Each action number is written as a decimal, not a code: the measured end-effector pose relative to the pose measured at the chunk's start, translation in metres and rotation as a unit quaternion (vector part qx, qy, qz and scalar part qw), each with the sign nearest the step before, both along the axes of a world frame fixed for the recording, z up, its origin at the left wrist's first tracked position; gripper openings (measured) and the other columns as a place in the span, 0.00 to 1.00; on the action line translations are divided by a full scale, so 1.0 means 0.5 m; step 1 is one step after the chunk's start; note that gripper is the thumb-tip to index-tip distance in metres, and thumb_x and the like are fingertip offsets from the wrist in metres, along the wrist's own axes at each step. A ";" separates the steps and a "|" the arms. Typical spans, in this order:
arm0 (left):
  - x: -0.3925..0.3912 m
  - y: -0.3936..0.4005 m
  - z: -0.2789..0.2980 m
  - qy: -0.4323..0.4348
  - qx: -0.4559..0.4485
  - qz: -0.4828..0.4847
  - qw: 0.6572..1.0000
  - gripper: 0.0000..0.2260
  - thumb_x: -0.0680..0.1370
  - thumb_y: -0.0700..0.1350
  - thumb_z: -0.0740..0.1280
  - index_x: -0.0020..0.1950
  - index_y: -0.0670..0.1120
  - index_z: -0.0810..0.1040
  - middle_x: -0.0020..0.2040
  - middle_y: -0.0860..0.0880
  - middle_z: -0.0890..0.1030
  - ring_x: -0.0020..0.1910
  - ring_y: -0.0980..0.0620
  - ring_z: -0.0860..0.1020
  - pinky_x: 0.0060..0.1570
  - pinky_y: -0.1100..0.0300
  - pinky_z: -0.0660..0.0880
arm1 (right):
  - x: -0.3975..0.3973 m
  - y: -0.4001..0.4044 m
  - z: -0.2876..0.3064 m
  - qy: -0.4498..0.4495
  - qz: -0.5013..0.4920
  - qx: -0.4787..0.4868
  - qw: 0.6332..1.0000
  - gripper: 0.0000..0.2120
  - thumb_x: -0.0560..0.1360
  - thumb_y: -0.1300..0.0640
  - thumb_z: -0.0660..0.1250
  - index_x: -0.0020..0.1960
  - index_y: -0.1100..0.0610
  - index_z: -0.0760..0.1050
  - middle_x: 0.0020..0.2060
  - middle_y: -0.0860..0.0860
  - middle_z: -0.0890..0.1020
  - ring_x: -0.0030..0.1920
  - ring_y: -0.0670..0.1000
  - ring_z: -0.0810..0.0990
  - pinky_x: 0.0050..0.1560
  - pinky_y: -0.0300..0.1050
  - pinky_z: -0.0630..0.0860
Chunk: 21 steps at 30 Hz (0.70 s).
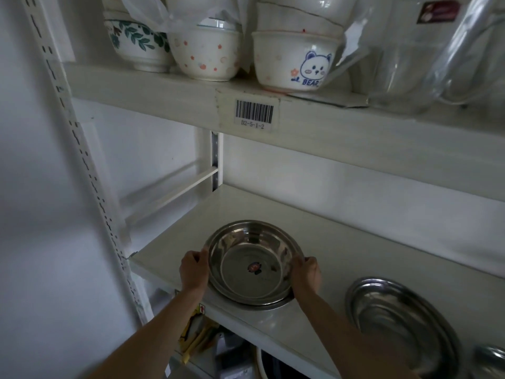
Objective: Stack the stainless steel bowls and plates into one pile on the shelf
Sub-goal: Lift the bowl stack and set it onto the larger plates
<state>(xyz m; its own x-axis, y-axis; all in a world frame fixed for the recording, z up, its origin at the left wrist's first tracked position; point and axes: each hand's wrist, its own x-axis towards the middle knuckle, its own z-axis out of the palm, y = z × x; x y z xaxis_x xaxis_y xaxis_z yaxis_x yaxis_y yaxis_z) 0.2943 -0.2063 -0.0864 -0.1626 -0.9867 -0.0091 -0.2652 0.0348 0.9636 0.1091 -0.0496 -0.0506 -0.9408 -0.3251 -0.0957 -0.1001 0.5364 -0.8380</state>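
**Next piece lay to the right of a two-handed grip**

The person's left hand (pixel 193 272) and right hand (pixel 307 273) were pressed against opposite sides of the round stainless steel bowl (pixel 255 262), fingers curled over its rim, so the grip was a two-handed clamp with the bowl squarely between the palms. The bowl sat nested in a wider, shallow stainless steel plate (pixel 273 304), whose edge showed just below and toward the person from the grip; both rested on the white lower shelf (pixel 341 250), near its front edge. Whether the bowl was fully seated or slightly lifted could not be told.

The relation that mattered was sideways. The large oval stainless steel platter (pixel 401 326) lay to the right of the grip and a little nearer the person, apart from the held pile, its long axis running from near the grip away to the lower right. A further steel piece (pixel 492 361) showed at the far right edge, mostly cut off. Nothing steel lay left of the grip. The right hand was plainly the nearer one, so the coming reach probably belonged to it, or the pile would travel rightward. Because the platter looked wider than the bowl, it likely belonged beneath, not on top.
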 end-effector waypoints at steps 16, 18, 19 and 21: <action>-0.064 0.060 0.012 -0.050 0.009 -0.052 0.997 0.19 0.78 0.52 0.65 0.43 0.36 0.78 0.37 0.41 0.79 0.37 0.44 0.76 0.39 0.56 0.71 | 0.004 0.133 -0.021 -0.025 -0.070 0.017 0.997 0.18 0.81 0.51 0.57 0.57 0.66 0.71 0.58 0.66 0.78 0.60 0.64 0.76 0.57 0.52 0.71; -0.064 0.065 0.014 -0.051 0.007 -0.059 0.997 0.19 0.79 0.52 0.64 0.43 0.35 0.78 0.36 0.41 0.78 0.36 0.45 0.75 0.37 0.56 0.70 | 0.006 0.137 -0.022 -0.026 -0.069 0.017 0.997 0.18 0.81 0.51 0.57 0.57 0.66 0.71 0.58 0.66 0.78 0.59 0.64 0.77 0.56 0.52 0.71; -0.063 0.069 0.016 -0.055 0.010 -0.063 0.996 0.19 0.79 0.52 0.64 0.44 0.35 0.77 0.36 0.42 0.78 0.35 0.45 0.75 0.36 0.57 0.70 | 0.006 0.137 -0.023 -0.025 -0.067 0.016 0.997 0.18 0.81 0.50 0.57 0.57 0.66 0.71 0.58 0.66 0.78 0.59 0.64 0.77 0.55 0.51 0.71; -0.059 0.069 0.013 -0.060 0.012 -0.072 0.996 0.19 0.79 0.52 0.63 0.44 0.36 0.77 0.37 0.41 0.78 0.35 0.46 0.75 0.37 0.56 0.72 | 0.008 0.137 -0.021 -0.024 -0.063 0.019 0.998 0.18 0.81 0.50 0.56 0.57 0.65 0.71 0.57 0.65 0.79 0.59 0.63 0.77 0.52 0.49 0.69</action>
